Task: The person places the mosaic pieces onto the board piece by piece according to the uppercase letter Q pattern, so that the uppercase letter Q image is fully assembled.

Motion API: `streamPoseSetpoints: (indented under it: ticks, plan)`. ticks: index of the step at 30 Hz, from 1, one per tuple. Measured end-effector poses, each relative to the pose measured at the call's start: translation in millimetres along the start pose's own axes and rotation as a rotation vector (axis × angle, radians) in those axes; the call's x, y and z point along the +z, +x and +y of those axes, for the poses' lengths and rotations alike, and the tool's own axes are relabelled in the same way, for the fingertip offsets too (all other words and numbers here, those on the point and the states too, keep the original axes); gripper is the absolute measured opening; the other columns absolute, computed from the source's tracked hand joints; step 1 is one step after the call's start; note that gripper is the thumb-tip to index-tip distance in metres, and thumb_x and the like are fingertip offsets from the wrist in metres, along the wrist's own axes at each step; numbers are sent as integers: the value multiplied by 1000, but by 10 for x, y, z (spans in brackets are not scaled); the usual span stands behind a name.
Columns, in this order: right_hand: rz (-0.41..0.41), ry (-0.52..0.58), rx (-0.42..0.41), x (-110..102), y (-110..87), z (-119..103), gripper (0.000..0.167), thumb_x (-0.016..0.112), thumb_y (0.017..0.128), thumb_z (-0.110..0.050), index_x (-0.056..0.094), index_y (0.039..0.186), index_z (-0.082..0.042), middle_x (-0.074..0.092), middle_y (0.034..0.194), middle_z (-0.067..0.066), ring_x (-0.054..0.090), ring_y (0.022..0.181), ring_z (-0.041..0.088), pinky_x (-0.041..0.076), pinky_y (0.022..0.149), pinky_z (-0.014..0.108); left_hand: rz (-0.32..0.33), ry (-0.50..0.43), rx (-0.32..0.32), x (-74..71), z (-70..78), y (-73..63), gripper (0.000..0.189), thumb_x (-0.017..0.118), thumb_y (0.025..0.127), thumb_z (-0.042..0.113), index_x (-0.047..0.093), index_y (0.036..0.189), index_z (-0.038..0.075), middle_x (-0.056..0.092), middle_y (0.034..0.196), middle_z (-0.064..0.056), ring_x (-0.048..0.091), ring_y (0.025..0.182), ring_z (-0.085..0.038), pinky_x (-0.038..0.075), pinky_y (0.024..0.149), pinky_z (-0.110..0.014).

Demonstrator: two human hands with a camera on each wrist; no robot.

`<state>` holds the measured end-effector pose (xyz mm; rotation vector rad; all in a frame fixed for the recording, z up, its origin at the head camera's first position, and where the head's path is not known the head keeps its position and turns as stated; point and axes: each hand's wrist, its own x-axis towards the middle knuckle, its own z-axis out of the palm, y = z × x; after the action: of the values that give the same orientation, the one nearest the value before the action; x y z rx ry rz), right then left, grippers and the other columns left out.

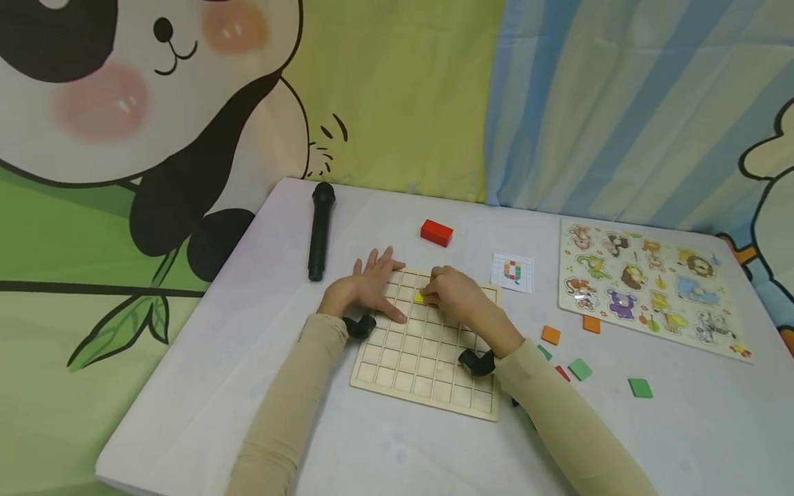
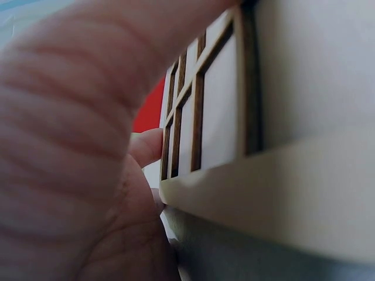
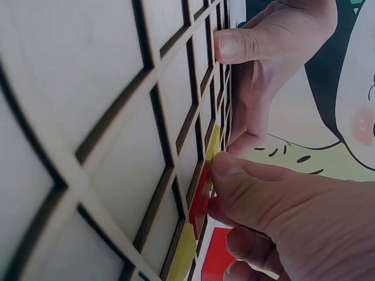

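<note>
In the head view, a light wooden grid board lies on the table. My left hand rests at its far left part, fingers spread past the edge and thumb on the grid. My right hand is over the board's far side, fingers bent down. The right wrist view has its thumb and fingers pinching a red tile, which stands tilted at a cell. A yellow tile is on the near side of it, another yellow tile beyond the thumb. The fingertips partly hide the tiles.
A black microphone lies left, a red block behind the board. A pattern card and an animal puzzle board are on the right. Loose orange tiles and green tiles lie near the right forearm.
</note>
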<state>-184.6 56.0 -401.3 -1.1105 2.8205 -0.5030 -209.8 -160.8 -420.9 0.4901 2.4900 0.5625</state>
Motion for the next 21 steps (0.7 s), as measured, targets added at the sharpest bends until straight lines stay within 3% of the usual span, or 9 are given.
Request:
streamPoseSetpoints:
  ticks: [11, 21]
  plan:
    - [13, -18, 14, -67, -63, -20, 8, 72, 87, -8, 79, 91, -7, 64, 84, 5, 59, 79, 19, 55, 72, 30, -6, -3, -4, -14, 29, -4, 118, 83, 66, 60, 18, 155, 20, -21, 163, -8, -25, 147, -33, -13, 116, -59]
    - [31, -2, 131, -174, -409, 87, 18, 70, 91, -14, 75, 104, -3, 65, 93, 5, 61, 80, 17, 54, 71, 29, 13, -1, 8, 28, -23, 37, 115, 83, 66, 58, 20, 155, 19, -18, 163, -9, -22, 148, -33, -12, 116, -59]
